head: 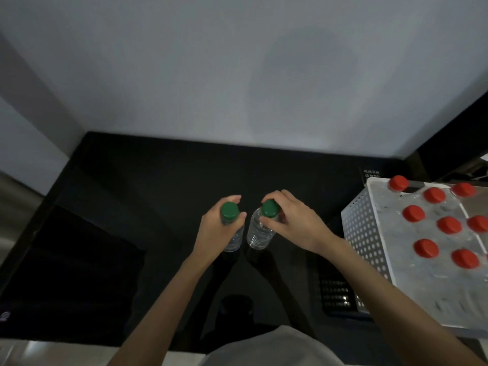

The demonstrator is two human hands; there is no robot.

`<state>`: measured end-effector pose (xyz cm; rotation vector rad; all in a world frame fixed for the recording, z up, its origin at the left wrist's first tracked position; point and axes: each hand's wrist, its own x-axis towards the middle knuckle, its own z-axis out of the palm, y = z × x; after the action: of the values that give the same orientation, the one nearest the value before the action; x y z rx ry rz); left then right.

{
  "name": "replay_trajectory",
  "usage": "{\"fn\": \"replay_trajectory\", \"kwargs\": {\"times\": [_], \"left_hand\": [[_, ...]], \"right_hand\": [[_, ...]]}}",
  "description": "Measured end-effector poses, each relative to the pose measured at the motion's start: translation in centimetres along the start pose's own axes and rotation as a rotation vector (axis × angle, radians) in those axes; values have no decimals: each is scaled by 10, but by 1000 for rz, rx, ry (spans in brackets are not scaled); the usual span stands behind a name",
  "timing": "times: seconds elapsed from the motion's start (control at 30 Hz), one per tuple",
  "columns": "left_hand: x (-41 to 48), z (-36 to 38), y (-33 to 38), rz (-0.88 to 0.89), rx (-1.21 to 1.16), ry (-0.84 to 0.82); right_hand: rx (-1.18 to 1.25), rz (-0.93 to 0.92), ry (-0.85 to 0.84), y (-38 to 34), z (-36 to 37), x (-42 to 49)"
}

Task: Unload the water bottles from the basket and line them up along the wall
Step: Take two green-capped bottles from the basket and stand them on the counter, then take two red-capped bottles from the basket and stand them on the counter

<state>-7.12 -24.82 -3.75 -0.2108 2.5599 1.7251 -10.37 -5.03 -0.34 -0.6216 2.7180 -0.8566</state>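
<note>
- The left hand (215, 229) gripped in its fingers one upright green-capped clear plastic bottle (234, 240), the right hand (294, 220) its twin (260, 233), side by side midway across the glossy black bench (158, 186).
- The pale grey wall (211, 75) lay straight ahead, well apart.

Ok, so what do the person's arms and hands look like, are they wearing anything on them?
Two bare arms, no gloves. The left hand and right hand show no rings, and neither wrist carries a watch or band. The left forearm and right forearm are uncovered to the picture's edge, so no sleeve shows. A light grey top shows at the bottom edge.
</note>
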Motion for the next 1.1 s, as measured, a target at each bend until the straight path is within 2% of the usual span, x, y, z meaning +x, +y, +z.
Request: {"fn": "replay_trajectory", "kwargs": {"times": [0.2, 0.33, 0.5, 0.67, 0.8, 0.97, 1.1], "left_hand": [[-23, -7, 40, 249, 163, 117], [-36, 7, 84, 384, 235, 60], [-39, 57, 120, 490, 190, -3], [-44, 130, 135, 490, 130, -134], [-49, 197, 134, 445, 186, -283], [-52, 254, 122, 474, 417, -377], [-52, 276, 111, 385, 417, -381]], "right_hand": [[-28, 13, 110, -2, -37, -32], [2, 23, 279, 7, -65, -66], [12, 102, 441, 43, -96, -116], [7, 198, 570, 95, -116, -166], [12, 316, 634, 139, -118, -199], [132, 374, 628, 168, -102, -216], [226, 356, 580, 178, -86, -217]]}}
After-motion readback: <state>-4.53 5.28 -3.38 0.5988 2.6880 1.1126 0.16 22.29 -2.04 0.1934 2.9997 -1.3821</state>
